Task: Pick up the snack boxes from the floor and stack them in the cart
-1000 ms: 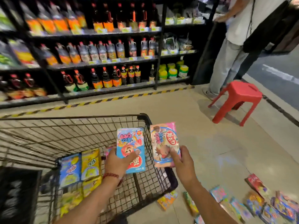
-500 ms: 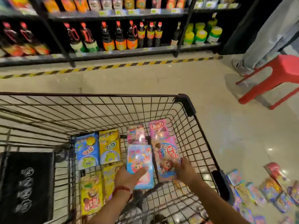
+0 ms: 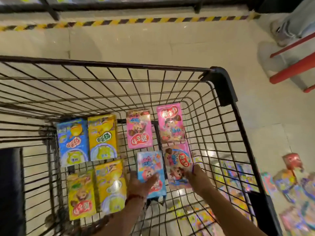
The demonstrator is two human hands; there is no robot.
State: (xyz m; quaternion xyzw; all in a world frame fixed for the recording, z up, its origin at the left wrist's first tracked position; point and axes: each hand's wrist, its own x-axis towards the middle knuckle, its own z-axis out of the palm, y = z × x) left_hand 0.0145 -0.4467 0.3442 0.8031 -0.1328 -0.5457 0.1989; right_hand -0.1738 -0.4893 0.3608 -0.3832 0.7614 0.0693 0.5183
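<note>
Down inside the wire cart [image 3: 221, 86], both hands are low over the mesh floor, each with a snack box. The left hand [image 3: 139, 184] grips a light blue box [image 3: 151, 169]: its thumb lies across the box's front face and the other fingers wrap behind the left edge. The right hand [image 3: 197, 176] holds a pink-and-white box [image 3: 178, 160] by its lower right corner, fingers curled at that edge; how far they wrap behind cannot be told. These two boxes sit side by side, just apart, toward the cart's right wall.

Beyond them, toward the far wall, two pink boxes lie flat on the cart floor: one pink box [image 3: 139, 128] straight ahead of the light blue one, and a second pink box [image 3: 170, 123] just beside it on the right, close to the right wall. Toward the cart's left side lie four more: a blue box [image 3: 73, 142] touching a yellow box [image 3: 103, 137] on the far row, and two yellow boxes [image 3: 80, 195] [image 3: 110, 186] on the near row.

Outside the cart, past its right wall, many loose snack boxes [image 3: 286, 184] are scattered on the tiled floor [image 3: 153, 45], blurred. A red stool [image 3: 293, 68] stands near the far right, and striped hazard tape [image 3: 136, 21] runs along the floor beyond the cart.
</note>
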